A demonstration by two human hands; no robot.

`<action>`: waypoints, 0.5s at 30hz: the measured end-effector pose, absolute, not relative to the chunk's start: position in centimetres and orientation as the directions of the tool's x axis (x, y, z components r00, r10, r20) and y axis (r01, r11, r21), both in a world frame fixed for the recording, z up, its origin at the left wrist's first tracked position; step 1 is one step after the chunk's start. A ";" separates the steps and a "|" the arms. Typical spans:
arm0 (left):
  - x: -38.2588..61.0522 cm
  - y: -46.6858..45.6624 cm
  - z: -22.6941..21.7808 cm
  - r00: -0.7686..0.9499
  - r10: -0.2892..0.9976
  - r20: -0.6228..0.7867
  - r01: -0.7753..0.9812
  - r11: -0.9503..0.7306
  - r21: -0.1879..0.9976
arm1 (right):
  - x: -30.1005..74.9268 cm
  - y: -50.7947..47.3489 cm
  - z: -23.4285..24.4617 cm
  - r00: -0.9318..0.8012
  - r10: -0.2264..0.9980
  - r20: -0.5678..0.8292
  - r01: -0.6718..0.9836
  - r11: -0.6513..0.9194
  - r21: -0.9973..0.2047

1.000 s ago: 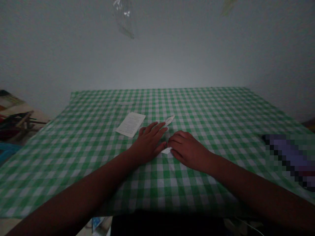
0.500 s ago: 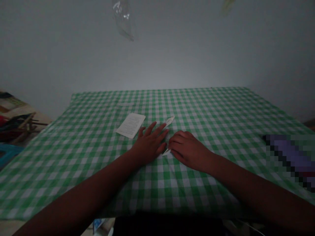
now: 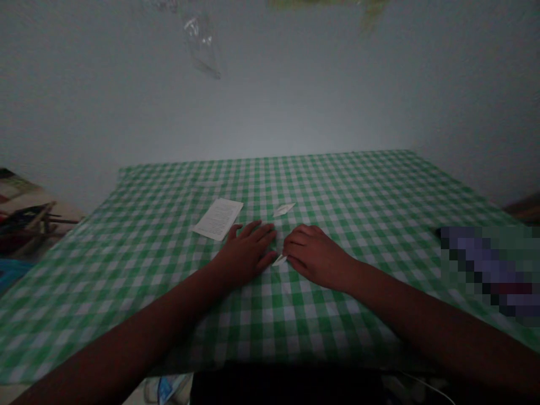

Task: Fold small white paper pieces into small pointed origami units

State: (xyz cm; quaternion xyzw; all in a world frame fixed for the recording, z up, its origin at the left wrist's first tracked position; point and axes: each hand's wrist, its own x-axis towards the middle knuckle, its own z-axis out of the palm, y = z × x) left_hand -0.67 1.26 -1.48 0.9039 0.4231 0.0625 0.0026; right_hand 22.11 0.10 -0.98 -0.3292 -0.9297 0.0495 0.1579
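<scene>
My left hand (image 3: 247, 253) lies flat on the green checked tablecloth (image 3: 346, 191), fingers stretched forward and partly curled at the tips. My right hand (image 3: 314, 256) rests beside it with fingers bent, pressing on a small folded white paper (image 3: 279, 260) that peeks out between the two hands. Most of that paper is hidden under the hands. A second small folded white paper piece (image 3: 284, 210) lies just beyond my fingertips. A printed white sheet (image 3: 218, 218) lies flat to the far left of my left hand.
A blurred dark purple object (image 3: 489, 267) sits on the cloth at the right edge. Cluttered items (image 3: 25, 225) lie on the floor off the table's left side. A plain wall (image 3: 270, 101) stands behind the table.
My left hand's fingers have drawn back from the far paper piece, which now lies uncovered. The paper between the hands shows less. The camera view has shifted slightly.
</scene>
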 end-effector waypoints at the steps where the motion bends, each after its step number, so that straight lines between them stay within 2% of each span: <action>1: -0.8 1.2 -1.1 0.634 0.767 0.096 0.762 -0.641 0.088 | 22.2 0.1 -1.0 -0.734 0.626 0.265 0.593 0.780 -0.201; 5: -1.0 1.4 1.2 0.609 0.792 0.047 0.746 -0.592 0.304 | 22.3 0.3 -1.1 -0.733 0.618 0.286 0.569 0.786 -0.241; 8: -0.6 2.4 2.9 0.536 0.844 -0.030 0.751 -0.459 0.475 | 22.4 0.5 -1.1 -0.725 0.616 0.308 0.549 0.787 -0.283; 10: -0.3 3.6 3.4 0.505 0.863 -0.014 0.748 -0.430 0.505 | 22.5 0.6 -1.0 -0.721 0.618 0.314 0.543 0.785 -0.298; 15: 0.6 7.3 1.9 0.511 0.858 0.059 0.750 -0.478 0.456 | 23.0 0.8 -0.8 -0.719 0.620 0.314 0.527 0.781 -0.334</action>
